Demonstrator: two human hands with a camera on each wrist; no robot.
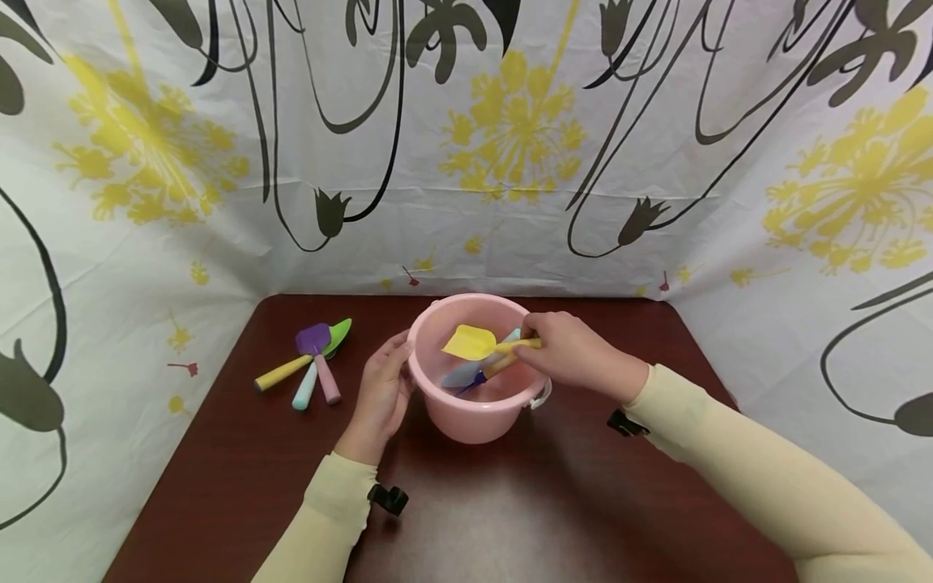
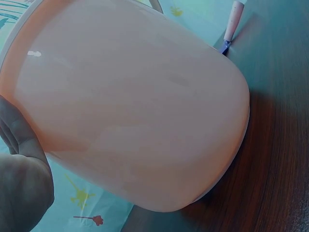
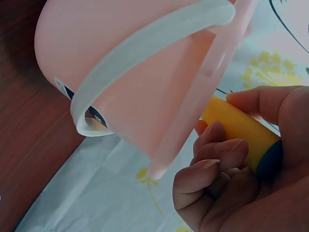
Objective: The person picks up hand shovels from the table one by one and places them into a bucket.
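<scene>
Right hand: [image 1: 572, 348] is holding a yellow toy spade with a flat yellow blade [image 1: 468, 342] by its handle, fingers curling round the grip.
Spade position: blade is lying over the mouth of a pale pink plastic bucket [image 1: 470, 425]; handle is crossing at the right rim. Whether the blade is sitting below rim level, cannot tell.
Spade axis: running nearly sideways; blade is pointing left, away from the right hand.
Nearer hand: the right is having the spade; the left is standing across the opening, beyond the blade tip.
Left hand: [image 1: 385, 389] is touching the bucket's left side near the rim; whether fingers are hooking the lip, cannot tell.
Inside bucket: a pale-blue-bladed trowel [image 1: 461, 375] and an orange-handled tool with a dark blue collar [image 1: 499, 366] are slanting from near left to far right, under the spade.
Left pile: a purple-bladed, pink-handled shovel [image 1: 314, 336] is lying among other tools on the dark red-brown surface [image 1: 219, 461].
</scene>
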